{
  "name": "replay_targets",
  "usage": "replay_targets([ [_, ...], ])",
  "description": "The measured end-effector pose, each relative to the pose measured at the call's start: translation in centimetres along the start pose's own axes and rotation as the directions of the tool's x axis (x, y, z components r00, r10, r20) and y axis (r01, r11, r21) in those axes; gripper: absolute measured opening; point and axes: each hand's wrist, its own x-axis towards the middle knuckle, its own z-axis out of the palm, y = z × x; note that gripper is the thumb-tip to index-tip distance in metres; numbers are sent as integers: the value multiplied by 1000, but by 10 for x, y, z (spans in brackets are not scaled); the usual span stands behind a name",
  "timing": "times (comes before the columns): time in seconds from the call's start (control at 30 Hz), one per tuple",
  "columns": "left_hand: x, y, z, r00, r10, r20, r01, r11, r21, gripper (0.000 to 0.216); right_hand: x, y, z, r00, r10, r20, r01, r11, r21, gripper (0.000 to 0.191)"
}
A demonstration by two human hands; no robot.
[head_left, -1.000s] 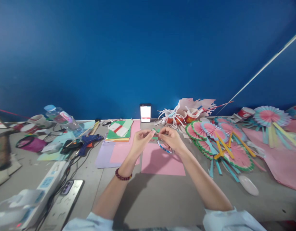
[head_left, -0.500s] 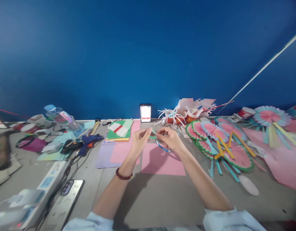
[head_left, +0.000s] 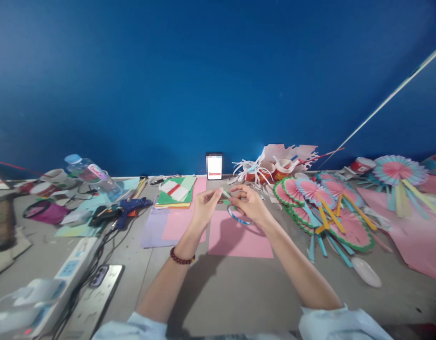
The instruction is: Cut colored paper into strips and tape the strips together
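Both my hands are raised together over a pink paper sheet (head_left: pixel 239 238) on the grey table. My left hand (head_left: pixel 204 206) pinches one end of a small green paper strip (head_left: pixel 225 194). My right hand (head_left: pixel 251 203) pinches the strip's other end, and a blue-and-white tape ring (head_left: pixel 238 217) hangs under its fingers. A dark bead bracelet (head_left: pixel 181 258) sits on my left wrist.
Several pink-and-green paper fans (head_left: pixel 324 208) lie at the right. A stack of coloured paper (head_left: pixel 175 191), a blue glue gun (head_left: pixel 131 208), a water bottle (head_left: pixel 92 174) and a phone (head_left: pixel 104 276) lie to the left. Paper cups (head_left: pixel 274 170) stand at the back.
My right hand has shifted slightly left and up along the green strip, and the tape ring has swung lower beneath it. My left hand has barely moved.
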Motion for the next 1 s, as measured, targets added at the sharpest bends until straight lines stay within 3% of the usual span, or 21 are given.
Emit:
replay_targets([
  [0.33, -1, 4, -1, 989, -149, 8, 149, 984, -95, 44, 1, 1, -1, 1000, -11, 8, 12, 1000, -22, 33],
  [0.7, 3, -12, 2, 999, -30, -20, 29, 998, -48, 35, 2, 2, 0, 1000, -13, -5, 13, 1000, 8, 35],
  [1.0, 1, -4, 5, 987, -122, -103, 107, 984, -143, 37, 3, 4, 0, 1000, -16, 9, 16, 1000, 8, 36],
])
